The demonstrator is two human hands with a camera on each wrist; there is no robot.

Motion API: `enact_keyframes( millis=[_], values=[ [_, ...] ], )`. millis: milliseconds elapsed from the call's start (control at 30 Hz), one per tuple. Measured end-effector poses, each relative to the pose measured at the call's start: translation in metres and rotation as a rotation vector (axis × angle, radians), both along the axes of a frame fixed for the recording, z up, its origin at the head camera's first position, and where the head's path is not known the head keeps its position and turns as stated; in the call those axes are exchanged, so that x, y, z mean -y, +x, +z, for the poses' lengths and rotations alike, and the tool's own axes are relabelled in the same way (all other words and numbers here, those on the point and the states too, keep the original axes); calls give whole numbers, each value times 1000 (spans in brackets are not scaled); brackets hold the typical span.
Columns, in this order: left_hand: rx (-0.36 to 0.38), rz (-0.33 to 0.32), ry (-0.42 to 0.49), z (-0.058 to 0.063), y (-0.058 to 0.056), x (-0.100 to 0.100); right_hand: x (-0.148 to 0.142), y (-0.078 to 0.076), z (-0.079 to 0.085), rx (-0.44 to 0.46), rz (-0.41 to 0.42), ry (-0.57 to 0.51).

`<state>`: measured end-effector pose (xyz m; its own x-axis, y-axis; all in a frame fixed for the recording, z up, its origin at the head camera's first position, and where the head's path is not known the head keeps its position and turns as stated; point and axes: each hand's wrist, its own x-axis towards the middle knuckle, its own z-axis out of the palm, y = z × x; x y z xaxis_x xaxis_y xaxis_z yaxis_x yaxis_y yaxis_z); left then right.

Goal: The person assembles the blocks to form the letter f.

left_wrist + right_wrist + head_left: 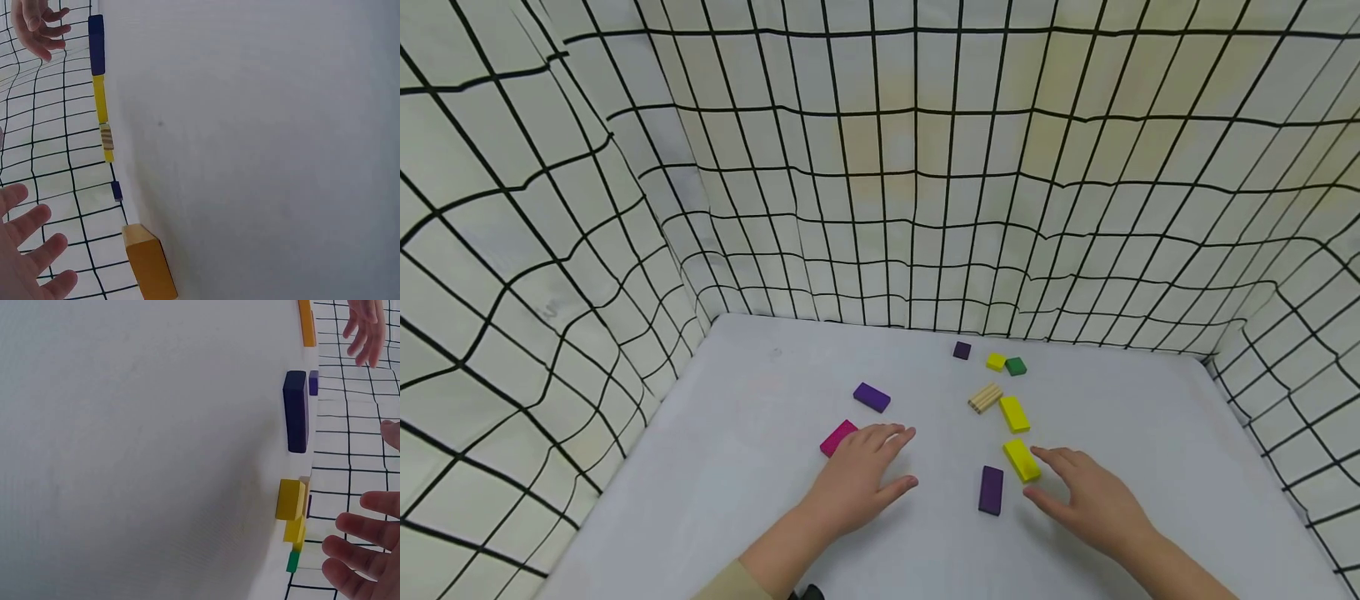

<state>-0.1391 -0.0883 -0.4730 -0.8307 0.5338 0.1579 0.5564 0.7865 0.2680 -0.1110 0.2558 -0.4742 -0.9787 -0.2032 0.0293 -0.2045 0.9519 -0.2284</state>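
Note:
My left hand (859, 479) is held over the white table with its fingers loosely extended, holding nothing. It partly hides a pink block (837, 439); in the left wrist view a block that looks orange (151, 269) stands apart from the fingertips. Beyond that hand lies a purple block (872, 397). My right hand (1093, 498), also holding nothing, has thumb and fingers spread beside the nearer yellow block (1022, 461). The right wrist view shows those fingers (359, 556) apart from the blocks. Between the hands lies a dark purple block (991, 490).
Farther back are another yellow block (1014, 414) and a bundle of light wooden sticks (985, 398). Small yellow (996, 361), green (1016, 367) and dark (962, 350) pieces lie near the rear edge. Black netting (913, 175) over white walls surrounds the table (760, 375) at the back and sides.

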Motion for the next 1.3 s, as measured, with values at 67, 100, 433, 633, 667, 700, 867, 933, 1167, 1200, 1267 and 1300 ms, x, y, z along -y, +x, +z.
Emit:
enact_keyframes(
  millis=[67, 100, 433, 633, 667, 700, 867, 933, 1167, 1200, 1267, 1300],
  values=[
    [8, -4, -6, -1, -1, -3, 2, 0, -1, 10, 3, -1],
    [13, -6, -9, -1, -1, -5, 3, -1, -2, 14, 5, -4],
    [50, -41, -50, -3, -3, -19, 9, -1, -5, 64, 11, -33],
    [128, -85, -26, -2, -4, -29, 14, -3, -7, 117, 9, -48],
    [147, -86, -20, -2, -4, -31, 15, -3, -8, 127, 9, -49],
    [166, -86, -13, -2, -5, -33, 16, -3, -8, 137, 8, -47],
    [251, -72, 5, -3, -7, -40, 21, -3, -10, 164, 12, -39],
    [299, -57, 11, -3, -8, -43, 23, -4, -11, 177, 15, -33],
    [439, -8, 38, -2, -12, -55, 29, -4, -11, 239, 15, -19],
    [452, -3, 44, -2, -12, -56, 29, -4, -11, 243, 15, -20],
    [468, -1, 58, -2, -13, -59, 30, -4, -12, 239, 20, -21],
    [477, 2, 65, -3, -13, -60, 30, -4, -12, 233, 22, -21]
  ],
)
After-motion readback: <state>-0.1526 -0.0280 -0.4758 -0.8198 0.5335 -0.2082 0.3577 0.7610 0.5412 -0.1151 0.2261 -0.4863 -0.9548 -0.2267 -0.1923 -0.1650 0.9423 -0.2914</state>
